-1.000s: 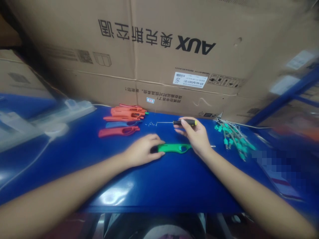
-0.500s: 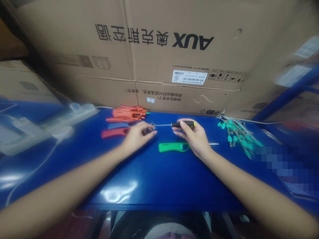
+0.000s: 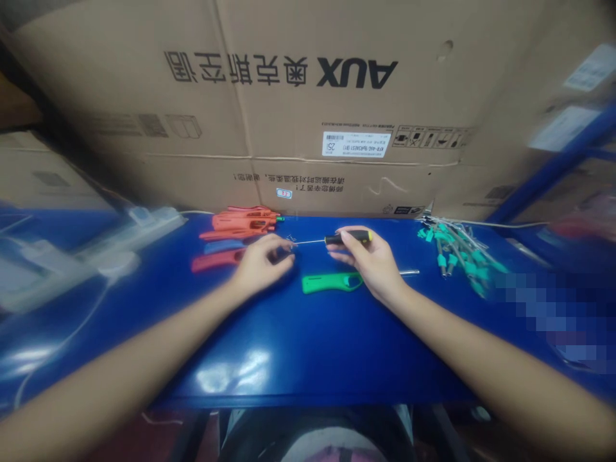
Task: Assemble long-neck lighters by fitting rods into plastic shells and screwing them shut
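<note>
My right hand (image 3: 373, 263) grips a small screwdriver (image 3: 347, 237) with a black and yellow handle; its thin shaft points left. My left hand (image 3: 260, 262) is closed in a pinch just left of the shaft's tip, by a few tiny screws (image 3: 290, 239) on the blue table (image 3: 308, 333); what its fingers hold is too small to make out. A green lighter shell (image 3: 331, 282) with a metal rod at its right end lies flat under my right hand.
A pile of orange, red and blue lighter shells (image 3: 240, 231) lies at the back left. A heap of green-capped metal rods (image 3: 457, 253) sits at the right. A white power strip (image 3: 139, 221) and cable lie at the left. A big cardboard box (image 3: 298, 96) walls the back.
My left hand let go of the green shell and moved up-left to the screws by the screwdriver tip. The right hand kept hold of the screwdriver.
</note>
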### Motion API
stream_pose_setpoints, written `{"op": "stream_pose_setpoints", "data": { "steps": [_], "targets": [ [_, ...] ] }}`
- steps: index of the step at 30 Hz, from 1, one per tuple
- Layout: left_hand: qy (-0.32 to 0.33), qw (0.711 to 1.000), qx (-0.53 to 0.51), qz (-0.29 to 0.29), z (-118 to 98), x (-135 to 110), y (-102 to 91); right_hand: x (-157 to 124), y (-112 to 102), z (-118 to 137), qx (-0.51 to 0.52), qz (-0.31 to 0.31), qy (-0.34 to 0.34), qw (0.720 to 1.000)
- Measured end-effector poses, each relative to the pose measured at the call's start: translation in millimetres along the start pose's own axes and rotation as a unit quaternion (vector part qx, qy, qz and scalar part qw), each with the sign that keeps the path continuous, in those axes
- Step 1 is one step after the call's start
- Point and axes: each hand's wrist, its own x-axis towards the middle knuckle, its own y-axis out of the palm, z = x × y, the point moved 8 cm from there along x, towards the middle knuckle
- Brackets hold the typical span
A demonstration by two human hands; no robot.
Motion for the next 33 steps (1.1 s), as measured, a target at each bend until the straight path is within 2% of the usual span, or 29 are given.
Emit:
{"op": "stream_pose_setpoints", "data": {
  "steps": [6, 13, 20, 24, 28, 33],
  "targets": [
    [0.006, 1.0, 0.025, -0.006, -1, 1, -2.3, 0, 0, 1, 0.003, -0.002, -0.001, 1.0],
    [0.009, 0.992, 0.126, 0.011, 8, 12, -11.7, 3, -5, -1, 0.019, -0.018, -0.004, 1.0],
    [-0.012, 0.988, 0.154, 0.032, 17, 11, -6.1, 2, -5, -1, 0.009, -0.017, -0.006, 1.0],
    [-0.029, 0.991, 0.129, 0.004, 15, 11, -11.2, 1, -4, 0, 0.005, -0.012, -0.012, 1.0],
    [-0.039, 0.998, 0.057, -0.016, 11, 8, -12.1, 1, -6, 1, 0.0, -0.015, -0.012, 1.0],
    [-0.054, 0.995, -0.078, 0.027, -3, -2, 2.9, -3, -10, 13, 0.008, -0.027, -0.012, 1.0]
  ]
}}
